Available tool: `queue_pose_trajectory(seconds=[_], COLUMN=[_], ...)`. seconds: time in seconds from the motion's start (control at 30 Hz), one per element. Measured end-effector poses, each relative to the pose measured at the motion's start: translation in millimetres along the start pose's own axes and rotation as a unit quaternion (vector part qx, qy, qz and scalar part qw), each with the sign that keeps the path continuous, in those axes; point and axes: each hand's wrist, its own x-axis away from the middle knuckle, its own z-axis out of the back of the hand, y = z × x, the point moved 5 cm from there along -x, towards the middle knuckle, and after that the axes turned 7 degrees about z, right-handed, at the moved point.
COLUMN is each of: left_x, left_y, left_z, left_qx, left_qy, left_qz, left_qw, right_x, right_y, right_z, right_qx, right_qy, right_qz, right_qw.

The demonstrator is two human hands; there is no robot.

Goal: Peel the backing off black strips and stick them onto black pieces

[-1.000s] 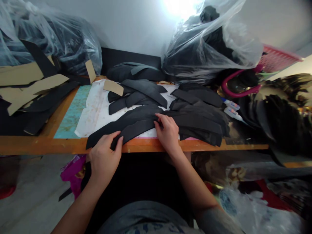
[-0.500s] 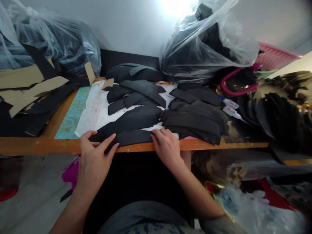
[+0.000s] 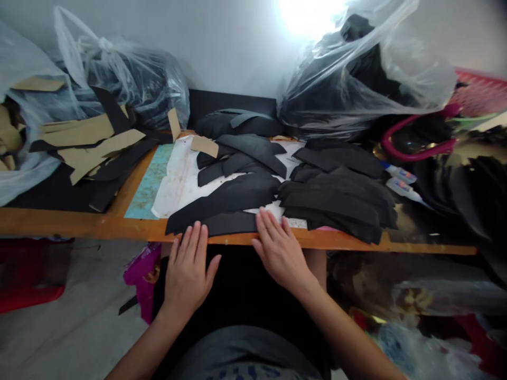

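Observation:
Long black cut strips of leather-like sheet [image 3: 222,203] lie on a stained white paper sheet [image 3: 178,182] on the orange wooden table [image 3: 95,224]. My left hand [image 3: 189,269] is open with its fingers spread, and the fingertips are at the table's front edge, just below the strips. My right hand [image 3: 279,248] is also open, its fingertips resting on the lower black strip's right end and the white paper beside it. A larger overlapping stack of black pieces [image 3: 336,203] lies to the right of my right hand.
Transparent plastic bags of black pieces [image 3: 364,79] stand along the back. Tan card patterns [image 3: 95,142] and black pieces lie on the left. Several glue tubes [image 3: 402,184] and a pink-handled bag [image 3: 415,142] sit on the right. A teal mat [image 3: 150,182] lies under the paper's left side.
Both hands have drawn back from the strips towards the table's front edge and opened flat, fingers spread. The whole scene sits further right in the view than before.

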Motion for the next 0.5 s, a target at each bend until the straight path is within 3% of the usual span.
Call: queue_pose_trajectory(seconds=[0.1,0.2,0.27,0.37,0.5], left_x=[6,-12,-44,-112,-202], left_y=[-24,-42,-54,-71,-67], left_z=[8.5,23.1,33.1,38.9,21.8], left_qx=[0.009,0.061,0.086,0.084,0.095], left_qy=[0.027,0.068,0.099,0.121,0.087], left_qz=[0.018,-0.003,0.012,0.049,-0.013], left_qw=[0.999,0.996,0.991,0.988,0.992], right_x=[5,1,-2,2,34], right_y=[16,17,16,28,87], right_z=[4,10,16,41,87], right_qx=[-0.032,-0.12,-0.204,-0.307,-0.339], right_qy=[0.065,0.134,0.159,0.218,0.345], right_qz=[-0.049,-0.071,-0.085,-0.133,-0.243], right_qw=[0.996,0.981,0.962,0.917,0.841])
